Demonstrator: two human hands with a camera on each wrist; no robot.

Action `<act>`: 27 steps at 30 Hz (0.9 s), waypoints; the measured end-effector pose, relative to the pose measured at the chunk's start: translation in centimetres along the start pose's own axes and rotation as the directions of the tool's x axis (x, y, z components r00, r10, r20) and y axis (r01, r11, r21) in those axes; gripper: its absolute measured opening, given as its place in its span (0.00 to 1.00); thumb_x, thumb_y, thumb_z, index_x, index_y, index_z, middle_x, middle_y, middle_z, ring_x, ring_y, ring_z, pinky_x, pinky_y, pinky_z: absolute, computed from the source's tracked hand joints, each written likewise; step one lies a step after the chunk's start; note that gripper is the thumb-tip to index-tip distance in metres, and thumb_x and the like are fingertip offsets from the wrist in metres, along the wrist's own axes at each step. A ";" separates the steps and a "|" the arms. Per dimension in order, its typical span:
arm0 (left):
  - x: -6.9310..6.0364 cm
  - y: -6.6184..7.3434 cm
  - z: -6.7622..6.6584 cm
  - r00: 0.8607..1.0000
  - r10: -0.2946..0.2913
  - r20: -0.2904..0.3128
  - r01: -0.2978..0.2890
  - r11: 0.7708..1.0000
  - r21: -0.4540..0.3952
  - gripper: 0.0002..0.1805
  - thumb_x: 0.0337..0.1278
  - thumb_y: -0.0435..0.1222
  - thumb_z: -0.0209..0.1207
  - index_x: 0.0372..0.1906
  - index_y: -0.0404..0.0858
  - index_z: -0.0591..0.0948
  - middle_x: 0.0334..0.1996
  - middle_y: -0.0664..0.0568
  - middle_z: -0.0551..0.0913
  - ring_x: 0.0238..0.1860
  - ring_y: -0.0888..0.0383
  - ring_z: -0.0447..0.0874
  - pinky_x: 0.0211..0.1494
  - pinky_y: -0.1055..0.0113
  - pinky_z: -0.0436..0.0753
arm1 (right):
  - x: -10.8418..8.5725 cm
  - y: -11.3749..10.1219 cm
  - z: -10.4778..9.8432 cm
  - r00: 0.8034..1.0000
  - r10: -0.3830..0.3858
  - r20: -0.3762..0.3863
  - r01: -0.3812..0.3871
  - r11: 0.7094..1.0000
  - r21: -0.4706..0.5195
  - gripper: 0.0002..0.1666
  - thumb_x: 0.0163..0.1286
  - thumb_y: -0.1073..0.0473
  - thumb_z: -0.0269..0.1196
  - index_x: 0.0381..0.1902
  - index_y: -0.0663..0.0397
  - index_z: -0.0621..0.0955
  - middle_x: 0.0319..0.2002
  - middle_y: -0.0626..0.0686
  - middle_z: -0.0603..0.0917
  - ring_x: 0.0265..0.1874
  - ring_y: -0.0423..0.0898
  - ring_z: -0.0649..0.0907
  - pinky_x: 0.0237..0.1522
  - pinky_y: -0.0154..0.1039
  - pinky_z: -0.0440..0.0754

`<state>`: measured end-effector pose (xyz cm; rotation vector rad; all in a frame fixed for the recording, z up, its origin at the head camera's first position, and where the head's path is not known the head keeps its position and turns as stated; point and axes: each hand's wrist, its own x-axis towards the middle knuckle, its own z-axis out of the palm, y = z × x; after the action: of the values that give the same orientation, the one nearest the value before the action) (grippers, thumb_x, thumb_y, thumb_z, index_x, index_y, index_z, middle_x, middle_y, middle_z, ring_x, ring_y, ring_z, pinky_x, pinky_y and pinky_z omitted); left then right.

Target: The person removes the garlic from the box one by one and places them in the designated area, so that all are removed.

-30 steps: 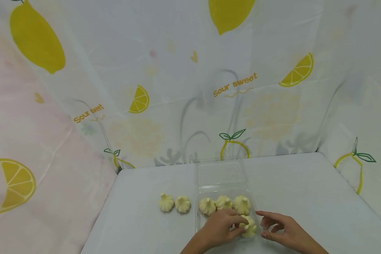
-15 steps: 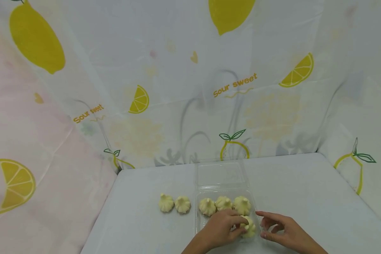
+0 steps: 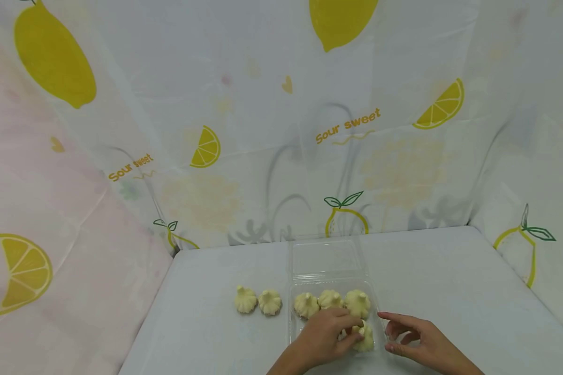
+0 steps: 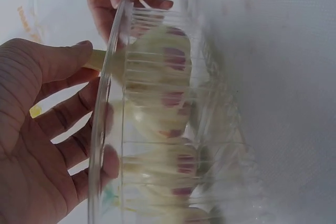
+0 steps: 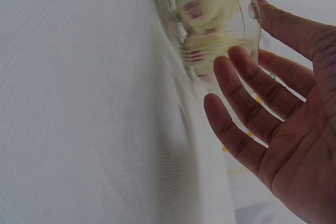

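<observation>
Two garlic bulbs [image 3: 269, 303] lie beside our clear container [image 3: 327, 282]. Inside it, our left hand [image 3: 326, 336] pinches another bulb [image 3: 366, 339]; our right hand [image 3: 417, 336], fingers loose, is alongside.

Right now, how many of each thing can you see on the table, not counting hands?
Clear box: 1
Garlic bulbs: 6 (4 inside the box, 2 outside)
Total: 7 in sight; the left hand may hide more.

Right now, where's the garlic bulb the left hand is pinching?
In the head view, the garlic bulb is in the near right corner of the clear box, between the left hand and the right hand.
</observation>
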<state>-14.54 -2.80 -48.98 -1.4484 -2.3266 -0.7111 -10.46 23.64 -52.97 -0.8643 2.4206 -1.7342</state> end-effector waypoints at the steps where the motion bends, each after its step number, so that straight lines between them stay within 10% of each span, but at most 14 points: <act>1: 0.0 -0.1 -0.1 1.000 0.002 -0.008 -0.002 1.000 0.003 0.05 0.60 0.42 0.67 0.39 0.47 0.85 0.27 0.65 0.78 0.29 0.75 0.72 0.35 0.86 0.68 | 0.0 0.0 0.0 1.000 -0.001 -0.001 0.001 1.000 -0.003 0.31 0.66 0.68 0.66 0.67 0.64 0.72 0.40 0.51 0.82 0.37 0.38 0.83 0.32 0.39 0.84; 27: -1.4 -1.6 -3.3 0.983 -0.159 -0.088 0.140 0.972 -0.189 0.08 0.63 0.42 0.65 0.43 0.45 0.85 0.26 0.63 0.78 0.28 0.72 0.73 0.32 0.82 0.74 | -0.1 0.1 0.0 1.000 -0.014 -0.013 0.014 0.999 -0.029 0.32 0.66 0.65 0.67 0.66 0.63 0.73 0.39 0.53 0.83 0.37 0.40 0.84 0.32 0.38 0.84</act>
<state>-15.40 -6.29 -47.33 -1.2823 -2.3609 -1.0395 -10.41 23.75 -53.09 -0.8780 2.4600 -1.7184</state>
